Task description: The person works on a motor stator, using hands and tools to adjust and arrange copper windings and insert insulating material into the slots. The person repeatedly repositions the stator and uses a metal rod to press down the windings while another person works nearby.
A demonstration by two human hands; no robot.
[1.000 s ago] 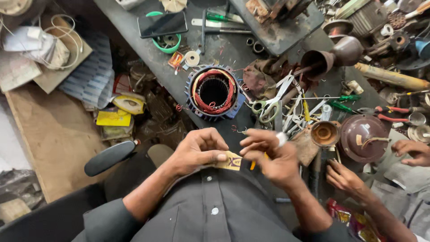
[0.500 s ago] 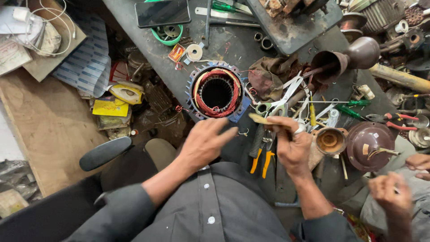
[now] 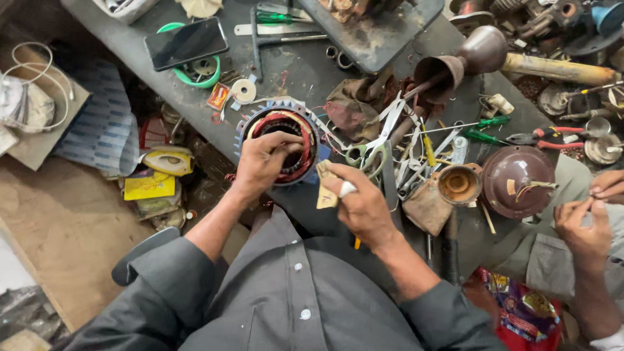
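L hand [image 3: 263, 159] grips the rim of the round blue-and-steel motor stator w/ copper windings [image 3: 281, 144] at the edge of the dark cluttered workbench [image 3: 292, 65], while R hand [image 3: 359, 201] pinches 1 small tan paper strip [image 3: 324, 187] just beside it, near green-handled scissors [image 3: 370, 151].

The person wears a grey button-up shirt [image 3: 286, 305] with pale buttons [image 3: 301, 314], its sleeves pushed up the forearms. A white band [image 3: 348, 189] wraps one right finger.
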